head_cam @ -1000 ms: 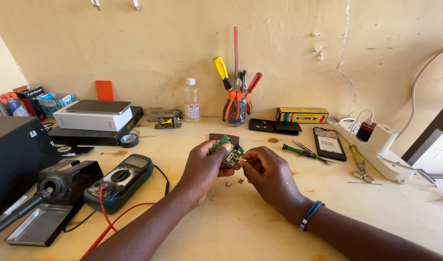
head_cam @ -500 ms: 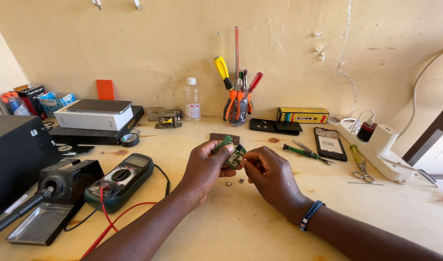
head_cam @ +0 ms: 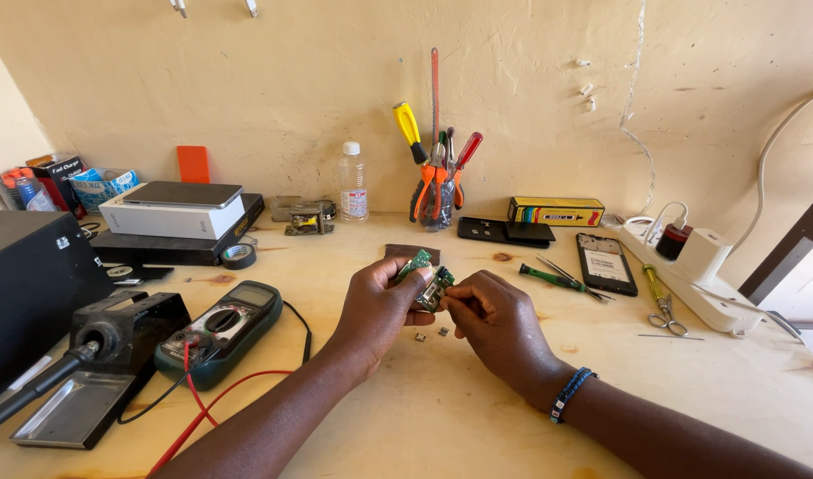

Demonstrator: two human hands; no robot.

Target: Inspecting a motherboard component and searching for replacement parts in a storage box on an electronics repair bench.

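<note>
Small green circuit board (head_cam: pixel 427 278), held up off the workbench

It is green with dark and metallic parts, tilted with its upper end toward eleven o'clock, at the centre of the view. Fingers cover its lower half, so its full outline is hard to tell. Two tiny loose parts (head_cam: pixel 431 334) lie on the wood at six o'clock from it.

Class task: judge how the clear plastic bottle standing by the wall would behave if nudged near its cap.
The bottle is tall and narrow on a small base, so it would probably tip rather than slide. It looks nearly empty, so likely light. Once on its side on the wooden bench, its round body would probably roll.
</note>
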